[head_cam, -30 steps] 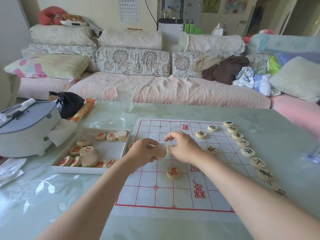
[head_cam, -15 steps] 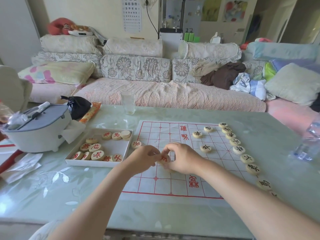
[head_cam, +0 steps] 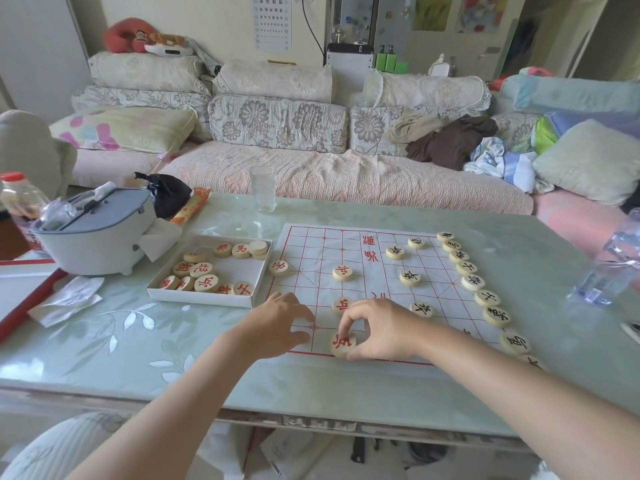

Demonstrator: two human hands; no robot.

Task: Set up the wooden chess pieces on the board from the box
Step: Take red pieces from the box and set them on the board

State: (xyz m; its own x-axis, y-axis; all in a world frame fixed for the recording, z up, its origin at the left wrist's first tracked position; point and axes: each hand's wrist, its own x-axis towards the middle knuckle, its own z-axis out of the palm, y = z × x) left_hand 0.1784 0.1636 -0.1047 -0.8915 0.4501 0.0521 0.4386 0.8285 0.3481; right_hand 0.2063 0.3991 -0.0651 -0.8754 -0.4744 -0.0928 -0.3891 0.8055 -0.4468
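The right hand (head_cam: 384, 327) pinches a red piece (head_cam: 343, 344) standing on the board (head_cam: 381, 284) at its near edge. The left hand (head_cam: 277, 322) rests just beside it, fingers loosely curled, holding nothing visible. Other pieces (head_cam: 206, 283) lie in the box (head_cam: 201, 298).

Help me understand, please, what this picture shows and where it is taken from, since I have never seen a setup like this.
There is no machine here: a person wears a wide-angle camera on the head, so the picture looks forward and down at their own two bare hands. On the table lies a Chinese chess board, a white sheet with red lines. A row of black-marked pieces runs along its right edge. The white box left of the board holds more wooden pieces with red marks. The right hand pinches a red-marked piece near the board's near edge. The left hand rests with relaxed fingers at the near left corner and seems to hold nothing. A glass and a grey cooker also stand on the table.
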